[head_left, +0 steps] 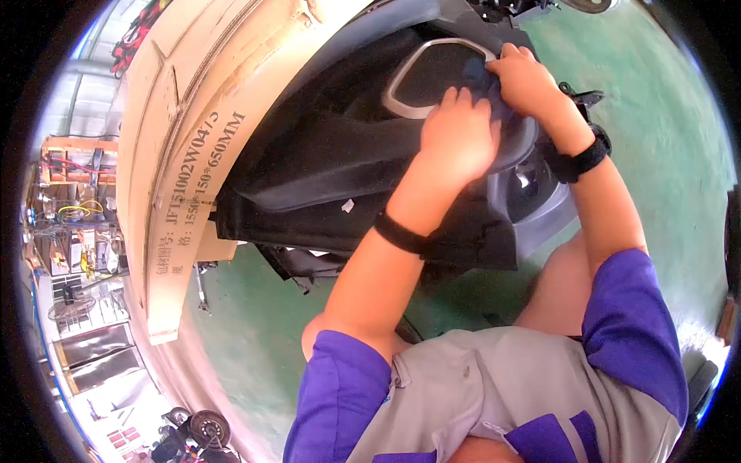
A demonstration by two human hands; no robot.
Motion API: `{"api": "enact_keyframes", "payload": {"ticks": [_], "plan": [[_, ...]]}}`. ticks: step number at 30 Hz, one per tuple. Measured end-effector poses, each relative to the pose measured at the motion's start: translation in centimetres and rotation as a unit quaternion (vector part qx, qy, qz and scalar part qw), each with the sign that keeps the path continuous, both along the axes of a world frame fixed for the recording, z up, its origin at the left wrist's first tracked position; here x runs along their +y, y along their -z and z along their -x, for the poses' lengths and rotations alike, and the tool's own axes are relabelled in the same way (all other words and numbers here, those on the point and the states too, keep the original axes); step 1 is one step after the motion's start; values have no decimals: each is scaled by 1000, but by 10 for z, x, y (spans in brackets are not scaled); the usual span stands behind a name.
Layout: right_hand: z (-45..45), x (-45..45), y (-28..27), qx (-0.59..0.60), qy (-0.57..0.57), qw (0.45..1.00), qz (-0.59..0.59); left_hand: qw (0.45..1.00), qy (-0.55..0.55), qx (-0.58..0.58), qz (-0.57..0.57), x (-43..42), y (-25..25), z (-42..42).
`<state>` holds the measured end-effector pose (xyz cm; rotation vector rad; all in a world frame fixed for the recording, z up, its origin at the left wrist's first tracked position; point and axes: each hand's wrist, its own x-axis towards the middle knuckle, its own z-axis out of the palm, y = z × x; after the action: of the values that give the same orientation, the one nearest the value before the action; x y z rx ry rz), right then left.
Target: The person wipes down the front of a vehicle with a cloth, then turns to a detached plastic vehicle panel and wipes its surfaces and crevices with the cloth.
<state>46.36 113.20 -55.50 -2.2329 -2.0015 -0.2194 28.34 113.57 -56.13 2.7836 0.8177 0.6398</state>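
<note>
A large black moulded car door panel [324, 147] lies tilted in front of me, with a silver-rimmed trim ring [397, 86] near its far end. My left hand [461, 137] rests on the panel just below the ring, fingers extended and slightly bent against the surface. At the ring's right end, my right hand [532, 83] grips the panel's edge, its thumb on the near side and its fingers curled. A small dark blue patch [477, 71] shows between the hands; I cannot make out what it is. Both wrists wear black bands.
A long printed cardboard piece [193, 177] stands along the panel's left side. Green floor [656, 131] spreads around. Shelving with cables [81, 208] and wheeled parts [208, 428] are at the far left. A scrap of white [347, 206] lies on the panel.
</note>
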Motion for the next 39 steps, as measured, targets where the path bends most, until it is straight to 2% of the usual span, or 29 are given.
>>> {"api": "enact_keyframes", "payload": {"ticks": [3, 4, 7, 9, 12, 15, 16, 18, 21, 23, 25, 27, 28, 32, 33, 35, 36, 39], "plan": [[29, -8, -14, -34, -31, 998, 32, 997, -23, 62, 45, 13, -11, 29], [39, -12, -15, -31, -48, 998, 2, 992, -40, 92, 80, 19, -17, 40], [71, -24, -15, -2, -72, 997, -11, 990, -75, 72, 99, 32, -18, 76], [99, -31, -7, 18, -105, 994, -35, 988, -125, 82, 37, 33, -12, 93], [117, -32, 19, 75, -159, 968, -181, 985, -138, 87, 54, 36, -14, 97], [103, -31, 18, 140, -192, 953, -187, 993, -117, 13, -27, 46, 3, 92], [98, -32, 13, 155, -193, 957, -148, 993, -114, 7, -26, 47, 5, 93], [92, -33, 4, 146, -182, 968, -89, 995, -101, -1, -20, 46, 2, 89], [76, -31, -10, 131, -145, 981, -9, 989, -136, 63, -14, 18, -9, 73], [57, -27, -22, 115, -109, 987, 38, 991, -124, 42, -20, -1, -12, 56], [25, -22, -24, 85, -81, 992, 36, 996, -75, 24, -51, -13, -12, 38], [-4, -20, -12, 58, -22, 998, -19, 997, -38, 20, -56, -19, -10, 20], [-15, -14, -10, 110, 1, 993, 37, 996, -41, 34, -66, -20, -12, 10], [-33, 3, 6, 183, 2, 982, 41, 980, 8, 196, -28, 8, -30, -19], [-40, 9, 11, 193, 9, 981, 35, 962, 21, 272, 1, 17, -43, -27], [-52, 21, 24, 218, 18, 976, 19, 951, 37, 306, -14, 42, -38, -37], [-56, 23, 27, 234, 2, 972, -2, 932, 34, 362, -16, 53, -40, -44], [-72, 37, 46, 234, -31, 971, -45, 920, 35, 389, 17, 81, -27, -58]]}}
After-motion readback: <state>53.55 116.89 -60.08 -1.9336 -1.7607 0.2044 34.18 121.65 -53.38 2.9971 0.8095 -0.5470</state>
